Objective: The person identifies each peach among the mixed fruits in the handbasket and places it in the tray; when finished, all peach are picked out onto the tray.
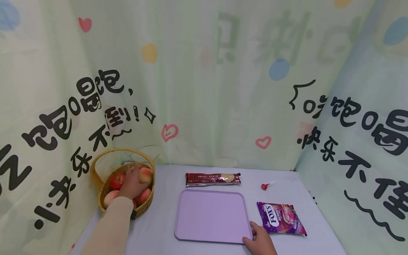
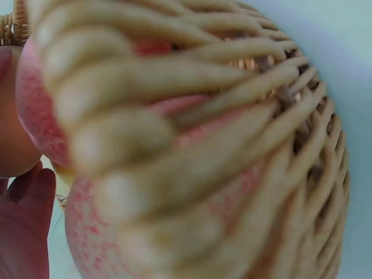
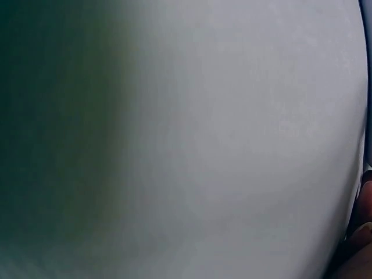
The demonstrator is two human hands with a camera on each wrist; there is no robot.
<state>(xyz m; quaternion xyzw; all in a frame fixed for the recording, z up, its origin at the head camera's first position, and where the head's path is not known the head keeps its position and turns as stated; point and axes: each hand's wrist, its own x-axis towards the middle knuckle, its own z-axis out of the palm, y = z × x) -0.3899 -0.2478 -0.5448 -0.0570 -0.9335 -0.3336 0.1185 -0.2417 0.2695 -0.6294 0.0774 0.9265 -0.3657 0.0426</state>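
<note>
My left hand reaches into a wicker basket at the left and grips a yellow-red peach near its right rim. In the left wrist view the fingers show below the held peach, and the basket's woven side fills most of the picture. Around the hand lie a red apple and several more peaches, partly hidden by the arm. At the near right corner of a lilac tray, my right hand pinches the edge. The right wrist view is mostly blurred, with fingertips at its right border.
Behind the tray lies a long dark-red biscuit packet. A red lollipop and a purple Foxs candy bag lie to the tray's right. Printed curtains enclose the white table at the back and sides.
</note>
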